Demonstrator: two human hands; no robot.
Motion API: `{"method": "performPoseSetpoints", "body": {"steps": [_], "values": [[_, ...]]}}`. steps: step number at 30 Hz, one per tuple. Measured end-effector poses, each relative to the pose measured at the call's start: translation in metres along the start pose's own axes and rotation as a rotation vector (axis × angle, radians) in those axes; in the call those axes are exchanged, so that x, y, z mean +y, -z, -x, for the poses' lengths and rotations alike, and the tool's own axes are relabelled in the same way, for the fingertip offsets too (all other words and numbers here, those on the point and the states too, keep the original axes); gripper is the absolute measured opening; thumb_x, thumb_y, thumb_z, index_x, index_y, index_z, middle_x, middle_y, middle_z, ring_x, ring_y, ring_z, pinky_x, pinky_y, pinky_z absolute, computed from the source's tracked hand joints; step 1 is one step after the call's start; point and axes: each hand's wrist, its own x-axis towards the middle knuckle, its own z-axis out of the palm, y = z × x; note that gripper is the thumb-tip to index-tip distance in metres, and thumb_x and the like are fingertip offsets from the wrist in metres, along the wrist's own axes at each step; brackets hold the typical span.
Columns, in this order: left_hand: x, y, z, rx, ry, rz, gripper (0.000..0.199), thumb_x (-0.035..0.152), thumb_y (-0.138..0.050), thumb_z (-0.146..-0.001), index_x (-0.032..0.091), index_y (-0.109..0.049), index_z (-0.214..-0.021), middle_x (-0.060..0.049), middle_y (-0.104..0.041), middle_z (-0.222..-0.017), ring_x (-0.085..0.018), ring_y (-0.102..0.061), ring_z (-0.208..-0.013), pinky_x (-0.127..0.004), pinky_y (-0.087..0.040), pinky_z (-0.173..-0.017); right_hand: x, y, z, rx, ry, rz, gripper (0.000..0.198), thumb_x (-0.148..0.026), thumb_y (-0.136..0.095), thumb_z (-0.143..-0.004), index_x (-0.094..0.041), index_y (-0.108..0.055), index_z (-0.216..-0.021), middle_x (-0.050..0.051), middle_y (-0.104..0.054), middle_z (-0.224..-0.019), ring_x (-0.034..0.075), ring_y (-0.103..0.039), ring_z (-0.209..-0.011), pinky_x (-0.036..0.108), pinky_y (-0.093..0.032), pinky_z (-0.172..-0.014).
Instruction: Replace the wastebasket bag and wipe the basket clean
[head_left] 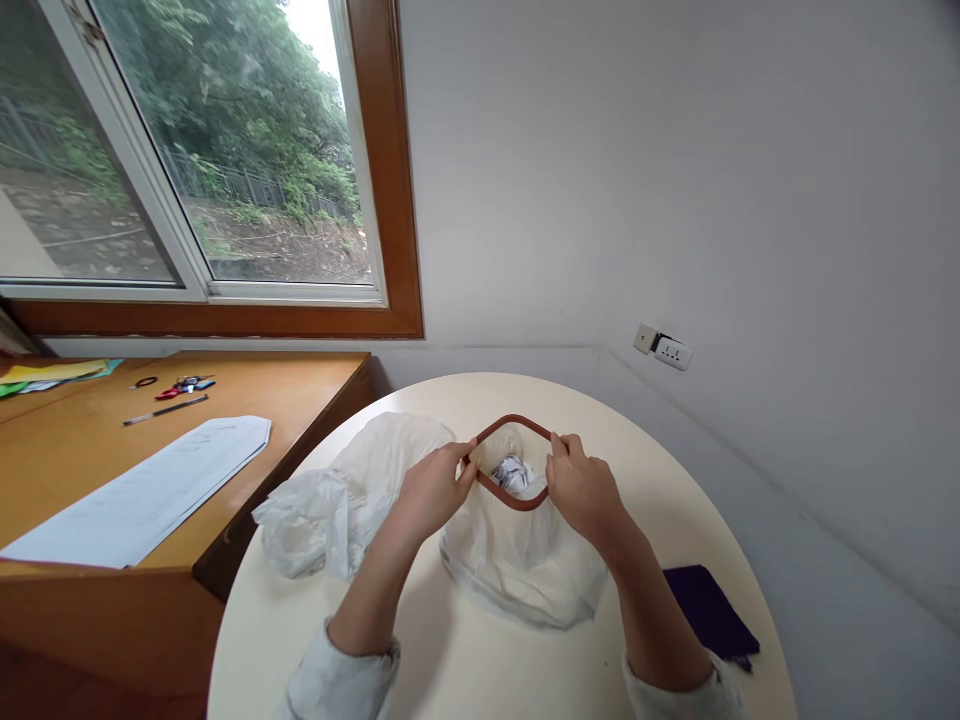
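Observation:
A brown rounded-square rim ring [523, 504] is held between my two hands over the round table. My left hand [431, 492] pinches its left corner with thumb and fingers. The right corner is gripped by my right hand [585, 488]. Through the ring, crumpled white paper [513, 474] shows inside a white plastic bag [529, 575]. The bag spreads below and in front of the ring; whether a bin stands inside it, I cannot tell. To the left of it, another heap of thin white plastic bag [382, 455] lies beside my left forearm.
A dark purple cloth [709, 610] lies on the round table [652, 440] at right. On the wooden desk [315, 385] at left are paper sheets [157, 490], a pen [166, 410], small items and coloured papers [56, 373]. A wall socket [673, 352] is behind the table.

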Motion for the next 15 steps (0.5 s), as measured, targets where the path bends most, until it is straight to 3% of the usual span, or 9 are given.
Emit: {"method": "performPoseSetpoints", "body": {"steps": [3,8,12,15], "values": [[0.001,0.001,0.001,-0.022,0.021,-0.038,0.034,0.037,-0.037,-0.086,0.028,-0.059,-0.109,-0.004,-0.068,-0.099,-0.024,-0.062,-0.09,-0.029,-0.044,-0.07,-0.001,0.0,0.0,-0.046,-0.041,-0.018,0.041,-0.016,-0.031,-0.088,-0.006,-0.044,-0.125,0.019,-0.054,-0.109,0.021,-0.059,-0.086,0.034,-0.045,-0.069],[0.012,0.001,0.008,-0.029,0.078,-0.156,0.036,0.036,-0.034,-0.088,0.024,-0.056,-0.115,-0.005,-0.066,-0.101,-0.022,-0.06,-0.092,-0.028,-0.044,-0.07,0.002,0.005,-0.005,-0.16,-0.044,-0.096,0.043,-0.017,-0.028,-0.088,-0.01,-0.041,-0.129,0.017,-0.048,-0.124,0.021,-0.058,-0.096,0.035,-0.044,-0.077],[0.022,-0.006,0.02,0.033,0.064,-0.308,0.037,0.031,-0.032,-0.089,0.017,-0.055,-0.114,-0.01,-0.065,-0.093,-0.025,-0.06,-0.087,-0.032,-0.043,-0.069,0.009,0.005,-0.015,-0.17,0.026,-0.216,0.044,-0.016,-0.024,-0.09,-0.015,-0.041,-0.13,0.01,-0.044,-0.134,0.019,-0.052,-0.11,0.033,-0.039,-0.089],[0.02,-0.01,0.032,0.074,0.051,-0.229,0.038,0.032,-0.031,-0.09,0.016,-0.05,-0.119,-0.011,-0.063,-0.097,-0.025,-0.058,-0.092,-0.034,-0.044,-0.072,0.013,0.007,-0.019,-0.1,0.077,-0.227,0.041,-0.017,-0.027,-0.09,-0.018,-0.046,-0.126,0.008,-0.044,-0.135,0.02,-0.045,-0.12,0.036,-0.032,-0.098]]}}
